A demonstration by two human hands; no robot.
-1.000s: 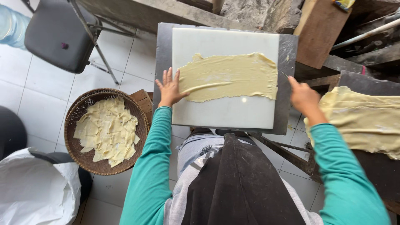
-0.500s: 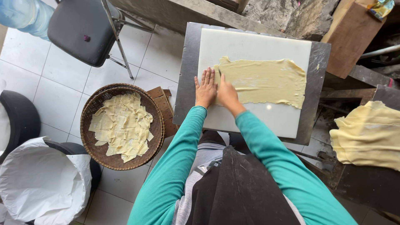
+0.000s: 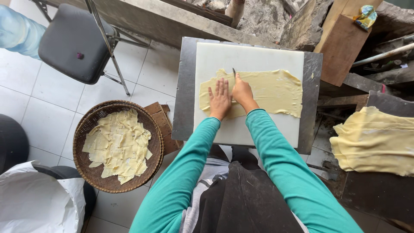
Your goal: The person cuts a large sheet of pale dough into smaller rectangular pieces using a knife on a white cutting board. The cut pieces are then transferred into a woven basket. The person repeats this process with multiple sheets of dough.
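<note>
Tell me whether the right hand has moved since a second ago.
Yes. The right hand moved from the cutting board's right edge to the dough sheet's left part.

1 head cam, straight down, close over cutting board [image 3: 248, 129]

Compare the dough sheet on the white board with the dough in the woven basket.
The sheet is one long piece spread flat on the board; the basket dough is many small, roughly squarish pieces. The sheet lies in a single layer, the pieces lie heaped and overlapping. The left hand presses on the sheet while the right hand holds a knife to it; nothing touches the pieces. Both are pale yellow and thin.
</note>
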